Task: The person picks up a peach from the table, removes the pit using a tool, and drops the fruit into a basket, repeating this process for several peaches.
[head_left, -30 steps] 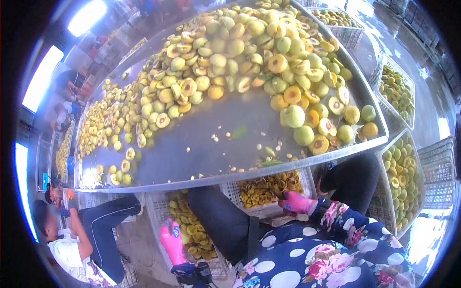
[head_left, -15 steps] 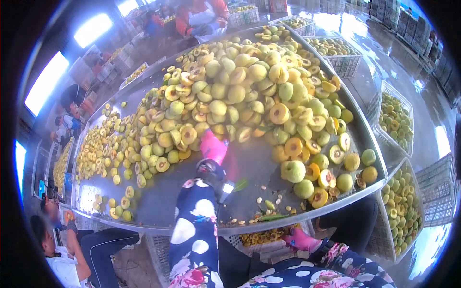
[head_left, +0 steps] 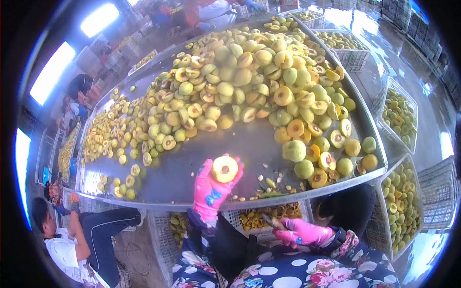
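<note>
My left hand, in a pink glove with a blue mark, holds a halved yellow fruit with its brown pit side up, over the near edge of the metal table. My right hand, also pink-gloved, is closed around a small dark tool, low and to the right above a crate of fruit pieces. A large heap of whole and halved green-yellow fruit covers the table's far part. Loose pits and a green leaf lie by the near edge.
Crates of fruit stand on the right, farther right and at the back right. A seated person is at the lower left. Another person is across the table. The table has a raised metal rim.
My left hand has come back from the heap to the near edge with a halved fruit in it. My right hand has risen slightly, and the dark tool now shows. The person across has shifted right.
</note>
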Demonstrator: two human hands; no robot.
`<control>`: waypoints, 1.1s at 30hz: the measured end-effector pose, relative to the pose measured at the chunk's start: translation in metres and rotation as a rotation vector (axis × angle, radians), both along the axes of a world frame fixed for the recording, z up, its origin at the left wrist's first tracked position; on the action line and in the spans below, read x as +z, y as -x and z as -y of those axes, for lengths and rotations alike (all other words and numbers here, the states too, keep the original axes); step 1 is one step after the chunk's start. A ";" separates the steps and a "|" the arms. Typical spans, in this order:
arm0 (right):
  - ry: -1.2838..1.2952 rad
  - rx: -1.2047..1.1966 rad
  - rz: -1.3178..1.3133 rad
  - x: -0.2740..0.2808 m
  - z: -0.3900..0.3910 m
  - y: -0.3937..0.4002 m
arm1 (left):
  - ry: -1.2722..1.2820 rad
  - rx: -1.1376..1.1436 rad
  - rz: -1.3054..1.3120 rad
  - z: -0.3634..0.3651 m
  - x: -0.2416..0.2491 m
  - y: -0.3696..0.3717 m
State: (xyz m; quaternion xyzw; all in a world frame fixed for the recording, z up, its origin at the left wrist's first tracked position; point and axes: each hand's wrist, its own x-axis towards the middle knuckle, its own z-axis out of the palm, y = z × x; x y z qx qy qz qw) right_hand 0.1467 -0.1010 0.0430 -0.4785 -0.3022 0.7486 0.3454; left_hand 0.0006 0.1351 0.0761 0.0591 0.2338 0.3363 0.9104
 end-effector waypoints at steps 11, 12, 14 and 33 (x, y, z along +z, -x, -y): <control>-0.104 -0.290 0.045 0.054 -0.006 0.006 | -0.126 -0.192 -0.081 0.096 0.005 -0.002; -0.129 -0.360 0.025 0.053 -0.005 0.005 | -0.198 -0.238 -0.162 0.098 0.005 0.000; -0.223 -0.502 0.107 0.043 -0.006 0.001 | -0.341 -0.331 -0.322 0.102 0.005 0.004; -0.355 -0.497 0.328 0.023 0.006 0.001 | -0.229 -0.402 -0.330 0.118 -0.015 0.018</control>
